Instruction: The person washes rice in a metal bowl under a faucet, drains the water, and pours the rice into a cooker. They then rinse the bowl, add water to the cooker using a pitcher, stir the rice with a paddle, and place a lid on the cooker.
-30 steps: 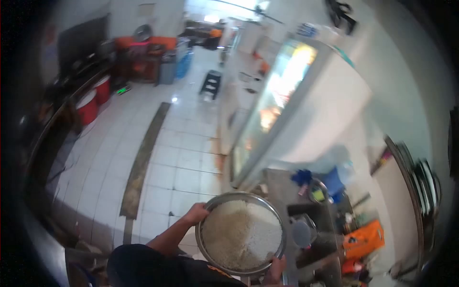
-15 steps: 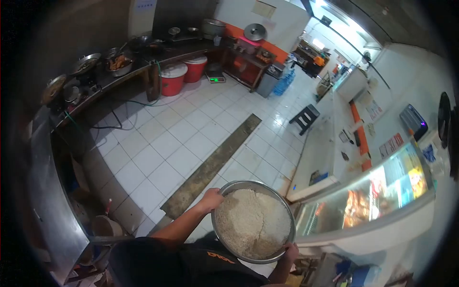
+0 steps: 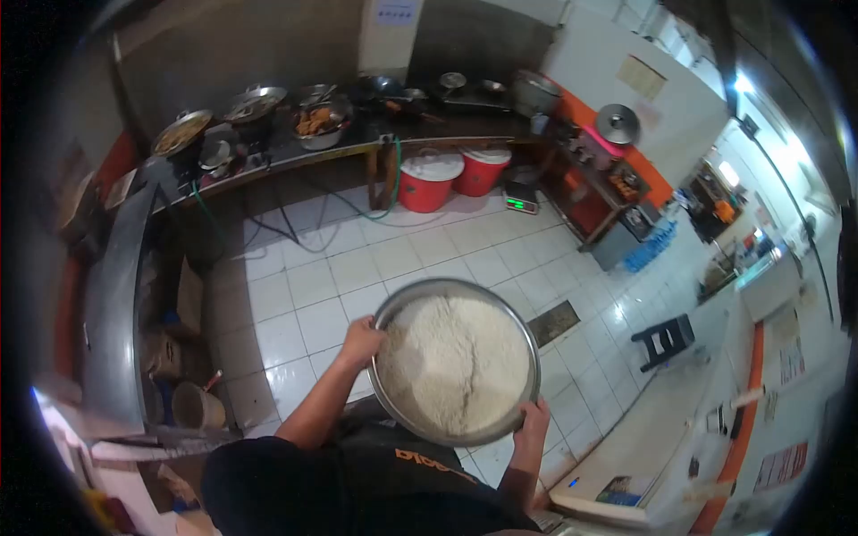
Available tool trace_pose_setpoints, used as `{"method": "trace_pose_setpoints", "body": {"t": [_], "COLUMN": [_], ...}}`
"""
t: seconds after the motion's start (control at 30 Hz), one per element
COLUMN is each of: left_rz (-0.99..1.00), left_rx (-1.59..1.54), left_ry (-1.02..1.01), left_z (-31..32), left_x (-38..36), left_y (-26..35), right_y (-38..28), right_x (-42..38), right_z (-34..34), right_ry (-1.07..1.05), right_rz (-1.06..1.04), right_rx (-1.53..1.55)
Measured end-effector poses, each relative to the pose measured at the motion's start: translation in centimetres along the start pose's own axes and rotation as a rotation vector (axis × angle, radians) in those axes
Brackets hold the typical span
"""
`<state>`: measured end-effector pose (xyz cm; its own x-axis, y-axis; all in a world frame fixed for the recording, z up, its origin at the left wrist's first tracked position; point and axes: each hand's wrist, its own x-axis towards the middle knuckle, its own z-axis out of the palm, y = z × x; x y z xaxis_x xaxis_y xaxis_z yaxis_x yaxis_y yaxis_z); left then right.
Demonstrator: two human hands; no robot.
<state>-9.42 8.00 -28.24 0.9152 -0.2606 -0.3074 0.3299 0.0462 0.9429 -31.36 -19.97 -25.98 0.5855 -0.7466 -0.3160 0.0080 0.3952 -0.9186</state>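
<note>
A wide round metal basin hangs in front of my body, above the tiled floor. Pale, flour-like powder lies inside it, heaped and split by a crooked crack down the middle. My left hand grips the basin's left rim. On the lower right rim, my right hand is closed as well. The fingers beneath the basin are hidden.
A long counter with a basin of fried food and several pans runs along the back. Below stand red lidded buckets and a digital scale. A dark stool is at right, a steel-topped bench at left.
My view has turned left, so the back counter and buckets sit further right and the glass display case has left the frame. The basin appears higher, still held in both hands.
</note>
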Motion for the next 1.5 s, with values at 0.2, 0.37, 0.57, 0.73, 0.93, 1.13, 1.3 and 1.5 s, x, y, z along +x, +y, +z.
{"method": "trace_pose_setpoints", "body": {"t": [0.2, 0.37, 0.57, 0.73, 0.93, 1.13, 1.3, 1.5], "left_rz": [0.04, 0.035, -0.003, -0.004, -0.014, 0.067, 0.425, 0.257], "left_rx": [-0.059, -0.017, 0.028, 0.047, 0.077, 0.42, 0.64, 0.55], "left_ry": [0.275, 0.377, 0.233, 0.221, 0.282, 0.345, 0.353, 0.461], "left_z": [2.1, 9.4, 18.1, 26.3, 32.8, 31.8, 32.9, 38.7], "left_x": [9.9, 21.9, 35.9, 47.1, 59.1, 72.0, 83.6, 95.5], "left_y": [5.0, 6.9, 9.5, 12.7, 18.1, 17.8, 19.3, 24.5], "right_y": [-2.6, -7.1, -12.9, -17.8, -20.3, -24.4, -25.6, -27.0], "right_x": [17.6, 28.9, 43.3, 54.7, 73.0, 86.4, 97.7, 109.1], "right_z": [9.5, 13.7, 13.9, 17.9, 22.7, 30.8, 37.5, 41.4], "right_ry": [-0.245, -0.093, -0.217, -0.137, -0.277, -0.413, -0.449, -0.427], "right_rz": [0.038, 0.088, -0.044, -0.074, -0.028, -0.015, -0.046, -0.021], "right_rx": [-0.019, -0.045, -0.016, -0.092, -0.157, -0.217, -0.257, -0.2]}}
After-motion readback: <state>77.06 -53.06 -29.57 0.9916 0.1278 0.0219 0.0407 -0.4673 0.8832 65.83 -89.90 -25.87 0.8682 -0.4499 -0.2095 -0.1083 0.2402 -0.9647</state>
